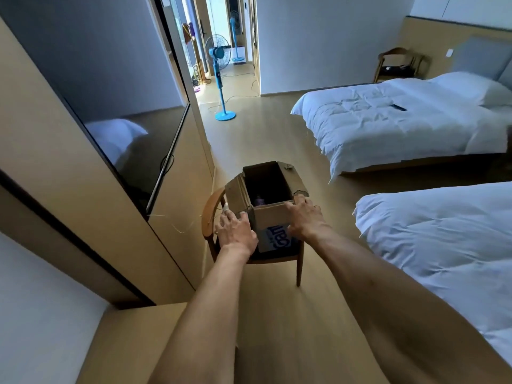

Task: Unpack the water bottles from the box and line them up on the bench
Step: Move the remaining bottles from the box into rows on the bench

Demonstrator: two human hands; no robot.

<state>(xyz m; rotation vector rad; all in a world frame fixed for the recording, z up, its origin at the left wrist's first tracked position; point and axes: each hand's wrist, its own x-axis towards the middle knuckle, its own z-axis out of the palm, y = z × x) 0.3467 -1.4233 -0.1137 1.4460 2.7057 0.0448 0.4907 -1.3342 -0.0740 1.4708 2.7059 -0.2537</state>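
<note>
An open cardboard box with blue lettering on its near side stands on the seat of a wooden chair. Deep in its dark inside one purple-capped bottle shows; the rest of the inside is in shadow. My left hand holds the box's left side at the lower edge of the left flap, fingers curled onto it. My right hand grips the near right corner, fingers over the rim at the right flap. A tan bench surface lies below my left forearm at the lower left.
A large dark TV hangs on the tan wall panel to the left. Two white beds stand on the right. A blue standing fan with a trailing cord stands in the doorway ahead. Another chair is at the far wall.
</note>
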